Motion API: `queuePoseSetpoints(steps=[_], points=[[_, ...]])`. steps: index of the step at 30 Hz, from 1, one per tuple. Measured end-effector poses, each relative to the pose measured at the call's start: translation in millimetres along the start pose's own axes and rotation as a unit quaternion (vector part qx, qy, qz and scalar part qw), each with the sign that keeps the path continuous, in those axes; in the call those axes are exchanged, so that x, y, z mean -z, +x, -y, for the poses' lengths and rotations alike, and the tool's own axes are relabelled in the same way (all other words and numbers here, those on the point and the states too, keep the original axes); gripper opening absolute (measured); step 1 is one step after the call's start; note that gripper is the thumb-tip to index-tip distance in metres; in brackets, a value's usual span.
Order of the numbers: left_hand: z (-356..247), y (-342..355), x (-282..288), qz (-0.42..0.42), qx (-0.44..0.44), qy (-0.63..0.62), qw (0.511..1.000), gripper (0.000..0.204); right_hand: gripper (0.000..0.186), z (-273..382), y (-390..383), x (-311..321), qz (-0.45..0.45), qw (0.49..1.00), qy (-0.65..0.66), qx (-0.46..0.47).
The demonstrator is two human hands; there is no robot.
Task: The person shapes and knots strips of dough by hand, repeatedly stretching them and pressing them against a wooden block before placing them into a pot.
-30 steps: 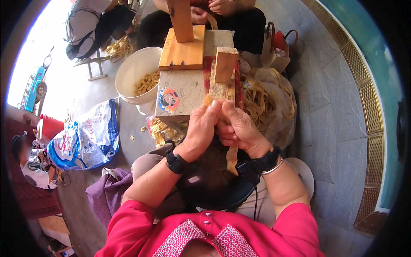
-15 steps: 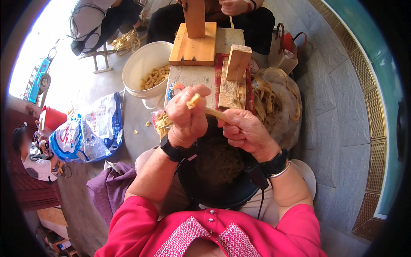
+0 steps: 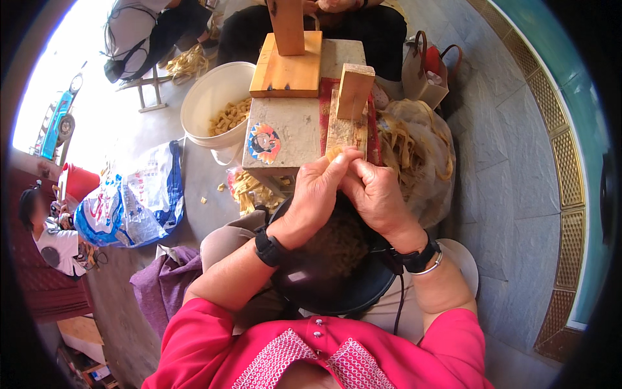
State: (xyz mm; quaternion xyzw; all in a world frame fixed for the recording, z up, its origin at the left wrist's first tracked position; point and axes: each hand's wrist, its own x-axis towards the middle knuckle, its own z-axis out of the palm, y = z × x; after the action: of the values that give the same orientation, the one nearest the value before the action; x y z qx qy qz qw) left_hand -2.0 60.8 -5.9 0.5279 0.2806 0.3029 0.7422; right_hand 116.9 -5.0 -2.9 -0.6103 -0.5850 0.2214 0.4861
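Observation:
My left hand (image 3: 313, 200) and my right hand (image 3: 381, 200) meet in front of me, fingers closed and thumbs side by side. A small end of a pale yellow, flat strip (image 3: 334, 153) shows at their fingertips; the rest is hidden by the fingers. Just beyond them, a worn wooden stand (image 3: 346, 133) with an upright post (image 3: 355, 92) lies on a red cloth on the bench. Below my hands, a black basin (image 3: 363, 297) rests in my lap, with a blurred brownish heap (image 3: 337, 249) inside.
The bench (image 3: 285, 110) carries another wooden stand (image 3: 285, 74). A white bucket (image 3: 194, 104) of small tan pieces stands to its left. A clear bag of strips (image 3: 414, 152) sits at right. A blue-white sack (image 3: 139, 201) lies left; a person (image 3: 369, 39) sits opposite.
My hands have come together, moving from a strip stretched between them to fingertips touching near the worn stand. The left hand has lowered and turned. The opposite person's hands have moved left.

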Motion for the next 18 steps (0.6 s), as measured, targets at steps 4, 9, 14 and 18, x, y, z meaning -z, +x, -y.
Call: queuePoseSetpoints(steps=[4, 9, 14, 18], points=[[-9.2, 9.2, 15.5, 0.084, 0.089, -0.008, 0.992, 0.027, 0.016, -10.9, 0.4, -5.8, -0.046, 0.998, 0.006, -0.036], [-9.5, 7.3, 7.4, -0.040, -0.164, 0.450, 0.877, 0.010, 0.024, -13.9, -2.3, -5.7, -0.018, 0.948, 0.252, -0.192], [-2.3, 9.2, 12.4, -0.004, -0.392, 0.426, 0.815, 0.010, 0.027, -3.1, -2.4, 8.8, 0.069, 0.793, 0.493, -0.352], [-4.5, 0.2, 13.1, -0.006, -0.271, 0.417, 0.867, 0.006, 0.021, -19.4, 0.2, 20.7, 0.176, 0.788, 0.476, -0.348]])
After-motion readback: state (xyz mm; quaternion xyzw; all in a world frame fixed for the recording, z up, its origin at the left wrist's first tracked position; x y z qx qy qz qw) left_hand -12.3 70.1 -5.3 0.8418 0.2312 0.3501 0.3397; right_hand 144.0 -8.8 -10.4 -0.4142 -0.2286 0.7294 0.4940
